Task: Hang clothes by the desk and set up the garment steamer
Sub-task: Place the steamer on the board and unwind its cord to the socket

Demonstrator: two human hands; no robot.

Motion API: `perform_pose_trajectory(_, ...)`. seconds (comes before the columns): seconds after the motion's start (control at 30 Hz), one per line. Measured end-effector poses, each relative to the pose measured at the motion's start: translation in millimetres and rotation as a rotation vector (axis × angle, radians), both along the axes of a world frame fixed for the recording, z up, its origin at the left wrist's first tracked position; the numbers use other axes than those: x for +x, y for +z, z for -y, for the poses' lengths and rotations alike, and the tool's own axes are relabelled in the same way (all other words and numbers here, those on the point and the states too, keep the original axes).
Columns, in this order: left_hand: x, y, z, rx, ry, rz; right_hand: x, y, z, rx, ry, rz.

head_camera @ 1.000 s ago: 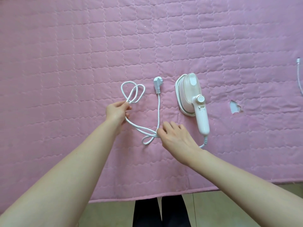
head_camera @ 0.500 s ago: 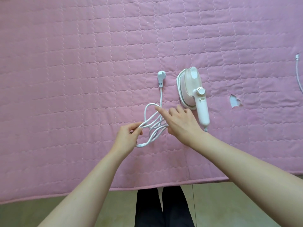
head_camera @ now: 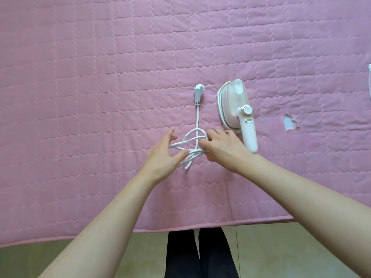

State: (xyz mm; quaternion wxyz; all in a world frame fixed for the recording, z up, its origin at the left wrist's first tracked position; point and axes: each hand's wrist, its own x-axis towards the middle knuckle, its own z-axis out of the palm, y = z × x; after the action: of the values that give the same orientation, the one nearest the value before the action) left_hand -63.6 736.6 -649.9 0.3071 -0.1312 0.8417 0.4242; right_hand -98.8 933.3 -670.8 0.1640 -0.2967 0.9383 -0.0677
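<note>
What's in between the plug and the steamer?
Nothing: in the head view, only bare pink quilt lies between the plug and the steamer.

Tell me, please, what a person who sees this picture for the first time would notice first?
First, the pink quilted cover that fills almost the whole view. Near its middle lies a white garment steamer on its side, with its plug just to its left. Below the plug, the left hand, its fingers spread, and the right hand meet over the bunched white cord.
</note>
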Motion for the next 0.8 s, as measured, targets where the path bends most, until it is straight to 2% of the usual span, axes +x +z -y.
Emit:
perform_pose_trajectory(0.1,-15,-1,-11,-0.103,-0.243,-0.016,-10,2,-5,-0.076,0.023,0.054)
perform_pose_trajectory(0.2,-24,-14,-23,-0.136,-0.235,0.002,-17,3,-8,-0.140,0.029,0.033)
perform_pose_trajectory(0.33,-35,-27,-37,-0.148,-0.110,0.039,-23,2,-12,-0.180,-0.036,-0.002)
perform_pose_trajectory(0.5,-44,-42,-49,-0.081,0.108,0.059,-36,10,-24,-0.225,-0.166,0.069)
perform_pose_trajectory(0.7,-58,-50,-63,0.007,0.536,0.160,-46,19,-52,-0.266,-0.409,-0.147)
perform_pose_trajectory(0.8,-65,-54,-70,0.074,0.616,0.235,-43,19,-66,-0.209,-0.563,-0.117)
